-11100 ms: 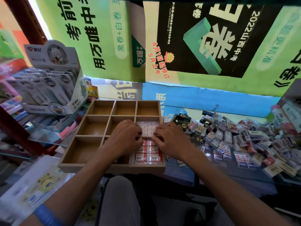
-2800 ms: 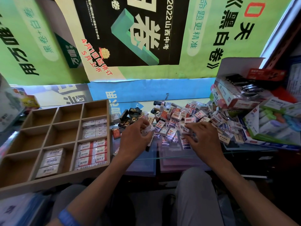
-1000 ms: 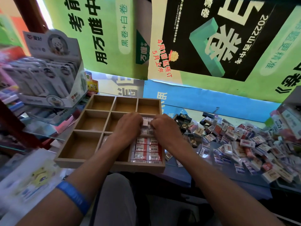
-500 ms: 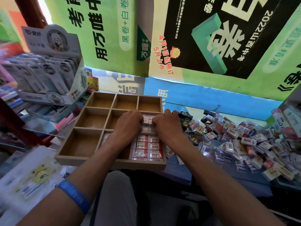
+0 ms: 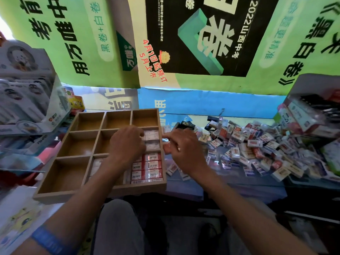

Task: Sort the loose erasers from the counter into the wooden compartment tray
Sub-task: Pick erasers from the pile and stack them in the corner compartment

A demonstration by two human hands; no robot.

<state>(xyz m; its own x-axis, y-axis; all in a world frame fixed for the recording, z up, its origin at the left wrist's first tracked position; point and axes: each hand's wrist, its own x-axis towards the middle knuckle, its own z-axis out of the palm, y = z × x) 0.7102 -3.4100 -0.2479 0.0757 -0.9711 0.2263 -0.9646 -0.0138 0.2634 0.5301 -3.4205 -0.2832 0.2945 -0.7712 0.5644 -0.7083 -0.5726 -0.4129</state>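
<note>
Head view, looking down at the counter: the loose paper-sleeved rectangular erasers (image 5: 248,144) lie heaped on the glass countertop (image 5: 211,183), to the right of both my hands and of the nine-compartment wooden tray (image 5: 60,195). They point every way, so the heap has no common long axis. My right hand (image 5: 184,151) is the nearer one; it hovers just outside the tray's right wall, fingers loosely curled, and I cannot tell whether it holds an eraser. My left hand (image 5: 127,144) rests over the tray's middle row, its fingertips touching the pale white-sleeved erasers (image 5: 151,138) in the middle-right compartment; fingers bent downward, and whether they pinch one is hidden. I judge the next pick falls to the right hand, reaching rightward into the heap.

Containers: the middle-right compartment holds the pale erasers, stacked flat with long axes running left to right. The front-right compartment holds red-and-white sleeved erasers (image 5: 150,169) in two neat columns, likewise lying crosswise. The front-middle compartment holds some white erasers (image 5: 96,165), mostly hidden by my left forearm. The three rear compartments and the left column show bare wood.

Surroundings: a white cardboard display box of packaged stationery (image 5: 27,100) stands left of the tray; green and black printed posters (image 5: 202,43) hang behind.
</note>
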